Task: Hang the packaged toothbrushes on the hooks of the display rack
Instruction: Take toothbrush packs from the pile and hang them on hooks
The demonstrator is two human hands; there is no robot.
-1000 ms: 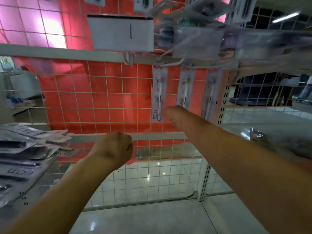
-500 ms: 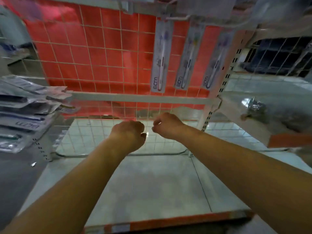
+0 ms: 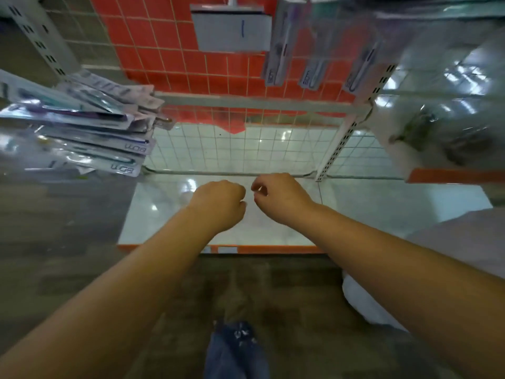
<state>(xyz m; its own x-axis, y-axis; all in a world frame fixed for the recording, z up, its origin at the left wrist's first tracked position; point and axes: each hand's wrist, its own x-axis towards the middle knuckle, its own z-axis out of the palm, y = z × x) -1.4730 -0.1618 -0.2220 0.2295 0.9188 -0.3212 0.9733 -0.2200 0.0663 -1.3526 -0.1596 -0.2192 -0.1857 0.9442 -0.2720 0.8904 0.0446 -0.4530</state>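
**Both fists curled, nothing held**

Curled and holding nothing, my left hand (image 3: 218, 205) and right hand (image 3: 281, 196) hover close together above the white base shelf (image 3: 169, 214) of the display rack (image 3: 336, 149). Three packaged toothbrushes (image 3: 276, 50) hang at the rack's top right; a stack of packaged toothbrushes (image 3: 82, 124) lies at its left edge.

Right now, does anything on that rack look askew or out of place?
Yes. The packaged toothbrushes on the left sit in a loose, fanned heap rather than hanging. The three hung packs splay at different angles against the red grid. Both hands, left and right, are curled and hold nothing.
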